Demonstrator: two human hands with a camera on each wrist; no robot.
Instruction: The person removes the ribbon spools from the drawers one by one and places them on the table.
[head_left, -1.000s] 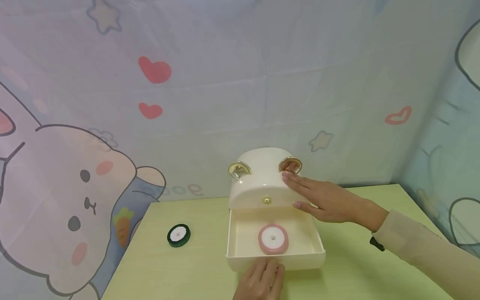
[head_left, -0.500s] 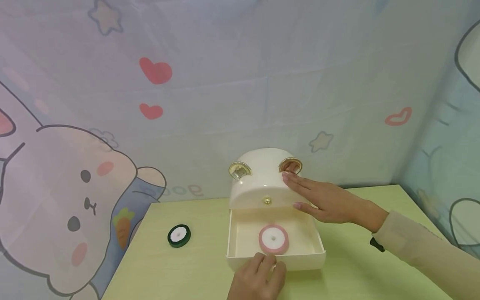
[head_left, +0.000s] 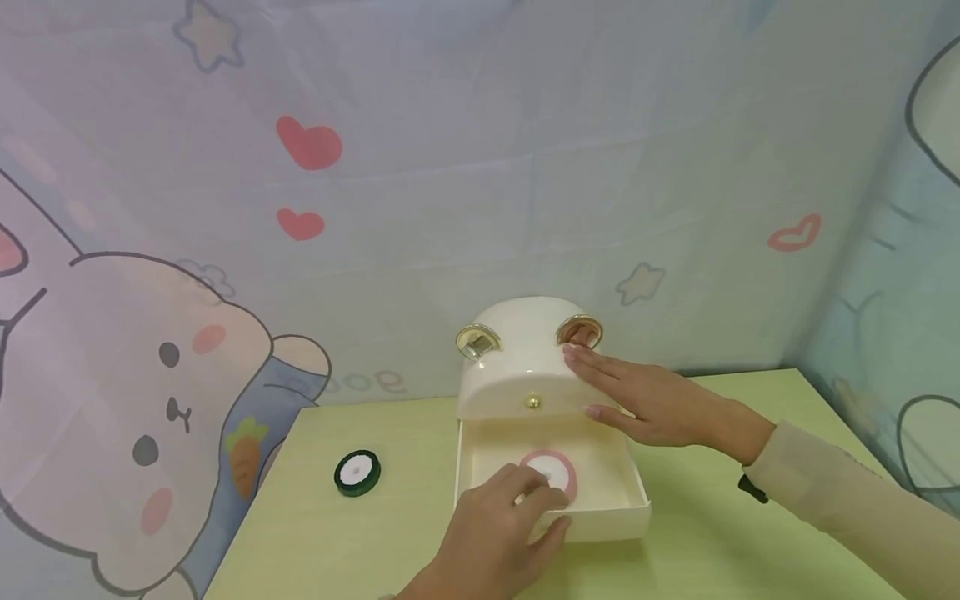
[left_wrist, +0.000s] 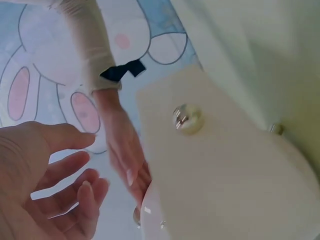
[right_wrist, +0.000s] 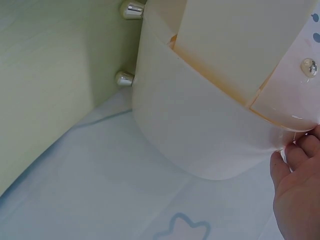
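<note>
A cream box (head_left: 530,367) with two round gold ear-like rims stands near the back wall. Its lower drawer (head_left: 600,525) is pulled out, with a pink ribbon spool (head_left: 553,465) lying inside. My left hand (head_left: 483,529) is over the drawer's front, its loosely bent fingers partly covering the spool. In the left wrist view nothing is between those fingers, and the drawer front's round knob (left_wrist: 188,119) shows beside them. My right hand (head_left: 656,408) rests, fingers extended, against the box's upper right side; the right wrist view shows its fingertips at the curved wall (right_wrist: 210,130).
A dark green ribbon spool (head_left: 357,472) lies on the pale green table (head_left: 405,542), left of the box. A printed cloth (head_left: 450,208) with hearts and a rabbit hangs behind. Short metallic feet (right_wrist: 125,78) support the box.
My left hand has risen from the drawer's front face and moved forward over its edge toward the pink spool. My right hand, the drawer and the green spool have stayed put.
</note>
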